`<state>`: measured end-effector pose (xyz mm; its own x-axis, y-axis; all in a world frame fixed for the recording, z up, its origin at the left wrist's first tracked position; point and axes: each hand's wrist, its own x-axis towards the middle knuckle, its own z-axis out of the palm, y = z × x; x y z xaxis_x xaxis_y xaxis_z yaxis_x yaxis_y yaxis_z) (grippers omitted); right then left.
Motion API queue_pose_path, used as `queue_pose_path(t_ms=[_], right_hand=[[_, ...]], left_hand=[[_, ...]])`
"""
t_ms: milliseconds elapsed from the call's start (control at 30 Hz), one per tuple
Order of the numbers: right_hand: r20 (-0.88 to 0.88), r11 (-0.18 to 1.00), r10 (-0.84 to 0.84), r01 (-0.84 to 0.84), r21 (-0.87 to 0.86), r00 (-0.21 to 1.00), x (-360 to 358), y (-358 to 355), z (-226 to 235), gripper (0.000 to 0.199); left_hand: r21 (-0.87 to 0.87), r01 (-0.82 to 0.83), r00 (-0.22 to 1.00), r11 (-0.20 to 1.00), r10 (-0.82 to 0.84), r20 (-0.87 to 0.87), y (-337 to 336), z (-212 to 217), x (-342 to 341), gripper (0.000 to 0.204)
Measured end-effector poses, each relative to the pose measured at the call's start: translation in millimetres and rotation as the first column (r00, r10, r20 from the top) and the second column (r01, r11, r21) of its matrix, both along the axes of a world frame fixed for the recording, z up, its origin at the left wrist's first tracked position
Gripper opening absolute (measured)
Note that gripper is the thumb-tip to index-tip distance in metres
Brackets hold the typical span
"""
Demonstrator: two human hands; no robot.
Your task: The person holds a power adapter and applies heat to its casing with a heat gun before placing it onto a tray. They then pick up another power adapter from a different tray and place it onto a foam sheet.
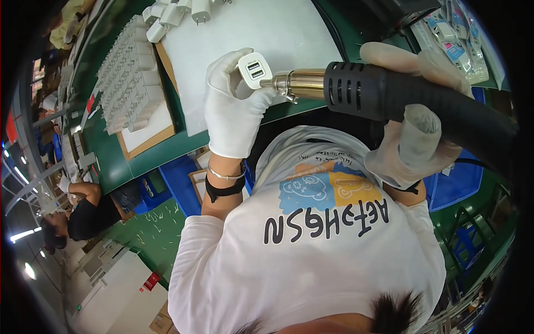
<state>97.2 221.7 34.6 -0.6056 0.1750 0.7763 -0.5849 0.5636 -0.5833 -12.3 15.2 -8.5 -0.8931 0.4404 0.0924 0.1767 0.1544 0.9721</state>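
Observation:
My left hand (232, 119), in a white glove, pinches a small white USB charger (255, 70) with two ports facing up. A black hot air gun (356, 89) with a metal nozzle is gripped in my right hand (394, 157), which has a thin whitish covering and finger cots. The narrow nozzle tip points left at the charger's lower right edge; whether it touches cannot be made out. Both hands are over the near edge of a white sheet (267, 30) on the green table (130, 167).
Many white chargers (130, 78) stand in rows on a board at the left. Loose chargers (169, 14) lie at the far edge. A black device (392, 14) and bagged packages (453, 39) are at far right. Blue bins (459, 186) sit below; another person (92, 214) works at left.

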Motion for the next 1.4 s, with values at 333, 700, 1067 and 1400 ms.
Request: queue_pose_path(t_ms=[333,700,1067,1400], right_hand=[[-0.031,0.999,0.048,-0.048,-0.019,0.998,-10.3,-6.5,2.0,0.034],[0.078,0.995,0.076,-0.080,0.052,0.994,-4.0,-0.7,7.6,0.035],[0.021,1.000,0.014,-0.014,-0.021,1.000,-5.4,-7.1,1.4,0.033],[-0.024,0.962,-0.159,0.149,-0.230,0.987,-14.0,-18.0,0.3,0.038]], left_hand=[[-0.055,-0.006,0.999,0.998,0.003,-0.052,-1.8,-0.7,0.5,0.060],[-0.048,-0.008,0.999,0.999,0.006,-0.053,-1.6,-1.4,1.9,0.059],[-0.005,-0.036,0.999,0.999,0.036,-0.025,-3.9,-3.2,0.4,0.059],[-0.041,-0.037,0.999,0.998,0.036,-0.021,-0.6,-3.2,1.7,0.057]])
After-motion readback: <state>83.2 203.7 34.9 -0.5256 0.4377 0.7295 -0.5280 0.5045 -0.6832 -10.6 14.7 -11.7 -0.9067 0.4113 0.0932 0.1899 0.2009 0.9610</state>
